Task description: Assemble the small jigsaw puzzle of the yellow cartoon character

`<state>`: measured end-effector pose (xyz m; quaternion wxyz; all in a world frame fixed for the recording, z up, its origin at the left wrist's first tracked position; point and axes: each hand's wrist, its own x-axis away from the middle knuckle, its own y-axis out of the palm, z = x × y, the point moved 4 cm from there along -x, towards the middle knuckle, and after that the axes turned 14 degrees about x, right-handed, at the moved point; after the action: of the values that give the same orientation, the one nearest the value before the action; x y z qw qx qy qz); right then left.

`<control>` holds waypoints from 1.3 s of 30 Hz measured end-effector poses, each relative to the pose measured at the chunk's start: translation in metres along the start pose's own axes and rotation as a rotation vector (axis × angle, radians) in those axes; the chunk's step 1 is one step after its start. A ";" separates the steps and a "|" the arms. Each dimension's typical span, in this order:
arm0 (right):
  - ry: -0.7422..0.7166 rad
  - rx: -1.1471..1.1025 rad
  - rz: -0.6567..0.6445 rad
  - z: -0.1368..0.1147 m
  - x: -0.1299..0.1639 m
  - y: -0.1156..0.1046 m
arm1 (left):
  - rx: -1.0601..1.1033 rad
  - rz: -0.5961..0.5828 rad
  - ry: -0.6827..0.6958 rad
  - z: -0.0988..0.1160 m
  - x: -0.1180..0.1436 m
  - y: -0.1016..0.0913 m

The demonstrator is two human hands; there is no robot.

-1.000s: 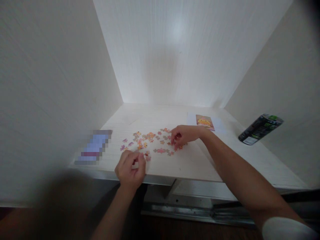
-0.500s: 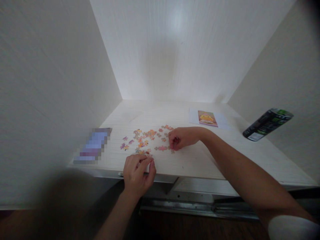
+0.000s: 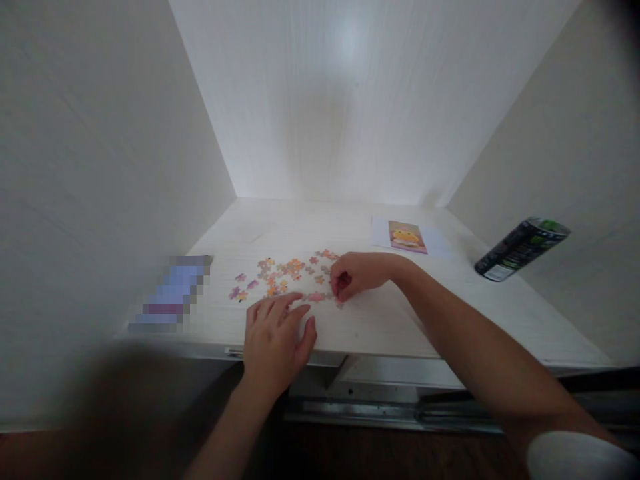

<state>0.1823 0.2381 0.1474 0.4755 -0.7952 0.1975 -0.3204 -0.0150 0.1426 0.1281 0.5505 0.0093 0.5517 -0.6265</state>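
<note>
Your left hand (image 3: 277, 337): fingers spread, near puzzle pieces (image 3: 295, 268) (too crowded to count). Right hand (image 3: 356, 273): curled among them, can't tell grip. One can (image 3: 523, 250), one picture (image 3: 407, 237).

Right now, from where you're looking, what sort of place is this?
Probably a desk nook, perhaps at home, though I can't be sure. A white desktop is boxed in by pale panels, with puzzle pieces spread on it and a can at the right.

The puzzle pieces (image 3: 295, 267) show orange, pink and purple.
</note>
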 end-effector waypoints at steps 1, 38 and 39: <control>-0.016 -0.010 0.010 -0.001 -0.001 0.000 | 0.004 -0.061 0.009 0.002 -0.002 0.002; -0.101 0.018 0.210 -0.017 -0.010 0.003 | -0.015 -0.264 -0.016 0.001 -0.007 0.011; -0.099 0.013 0.216 -0.017 -0.010 0.003 | -0.014 -0.263 -0.015 0.001 -0.007 0.011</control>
<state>0.1638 0.2324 0.1476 0.5213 -0.7811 0.2563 -0.2290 -0.0044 0.1490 0.1251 0.4679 -0.0717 0.5482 -0.6895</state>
